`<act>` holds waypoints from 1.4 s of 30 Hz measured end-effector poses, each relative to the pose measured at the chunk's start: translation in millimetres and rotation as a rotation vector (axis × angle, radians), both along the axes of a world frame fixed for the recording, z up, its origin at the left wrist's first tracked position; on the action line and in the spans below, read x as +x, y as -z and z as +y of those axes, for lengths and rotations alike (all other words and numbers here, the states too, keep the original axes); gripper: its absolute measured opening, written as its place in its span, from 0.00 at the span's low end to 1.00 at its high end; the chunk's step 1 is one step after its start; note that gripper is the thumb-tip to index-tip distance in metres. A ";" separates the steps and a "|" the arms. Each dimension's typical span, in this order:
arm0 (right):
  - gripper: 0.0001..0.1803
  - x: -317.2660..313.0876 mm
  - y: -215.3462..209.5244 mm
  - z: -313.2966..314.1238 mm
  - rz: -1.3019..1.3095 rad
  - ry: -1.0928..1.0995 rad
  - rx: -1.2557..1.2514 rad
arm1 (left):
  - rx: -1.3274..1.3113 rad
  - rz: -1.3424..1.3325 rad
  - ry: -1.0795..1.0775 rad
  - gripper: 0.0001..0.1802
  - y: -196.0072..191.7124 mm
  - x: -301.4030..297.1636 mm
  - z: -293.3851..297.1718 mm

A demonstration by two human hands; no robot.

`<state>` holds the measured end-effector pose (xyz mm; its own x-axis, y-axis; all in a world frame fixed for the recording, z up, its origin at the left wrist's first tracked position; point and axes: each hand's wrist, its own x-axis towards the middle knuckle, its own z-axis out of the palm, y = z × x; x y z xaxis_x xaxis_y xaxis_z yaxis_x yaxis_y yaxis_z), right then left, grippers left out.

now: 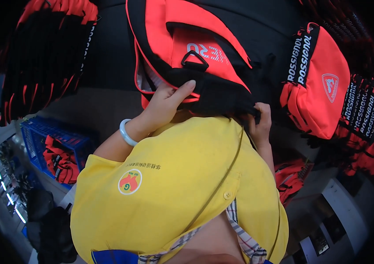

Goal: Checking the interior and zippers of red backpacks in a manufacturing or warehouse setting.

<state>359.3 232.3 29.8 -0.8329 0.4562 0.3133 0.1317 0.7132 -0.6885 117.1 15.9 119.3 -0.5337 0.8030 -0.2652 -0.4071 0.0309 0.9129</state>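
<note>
Head view shows a red and black backpack (195,53) held up close before the person's chest, above the yellow shirt (173,185). Left hand (165,105), with a pale bangle (126,132) at the wrist, presses flat and spread against the bag's lower black edge. Right hand (260,123) is clamped on the black fabric at the bag's bottom corner. At lower left, a blue crate (35,141) holds red and black strap pieces (59,160). Another red pouch (319,88) lies just right of the backpack.
</note>
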 end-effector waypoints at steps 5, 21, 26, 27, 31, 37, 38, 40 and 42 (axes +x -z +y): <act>0.20 7.8 -24.7 -18.3 -0.006 -0.015 -0.039 | -0.079 0.067 -0.041 0.12 0.5 -2.0 -16.2; 0.09 -148.8 -147.5 -20.2 -0.265 -0.315 -0.841 | -0.024 0.696 0.206 0.17 -10.7 -4.6 -13.3; 0.16 -164.3 -154.8 -3.3 -0.173 -0.314 -1.288 | 0.000 0.359 0.139 0.19 -14.5 -1.8 -7.4; 0.18 -170.0 -145.5 0.8 -0.130 -0.320 -1.412 | 0.008 0.345 0.126 0.18 -15.1 -1.2 -4.6; 0.18 -172.4 -138.3 7.5 -0.110 -0.327 -1.530 | -0.140 0.298 0.129 0.17 -5.5 -5.1 -11.1; 0.15 -156.4 -94.9 1.3 0.026 -0.211 -0.961 | -0.148 0.003 -0.212 0.14 10.8 3.2 -14.0; 0.16 -146.2 -86.4 7.0 0.065 -0.160 -0.715 | -0.161 0.003 -0.203 0.14 18.2 -4.8 -25.1; 0.15 -103.4 -49.4 22.9 -0.065 -0.058 -0.454 | -0.437 0.882 0.072 0.14 34.3 -36.8 -57.3; 0.13 -62.7 -14.3 29.7 -0.189 0.046 -0.764 | 0.289 -0.264 -0.030 0.15 65.0 -82.3 -78.3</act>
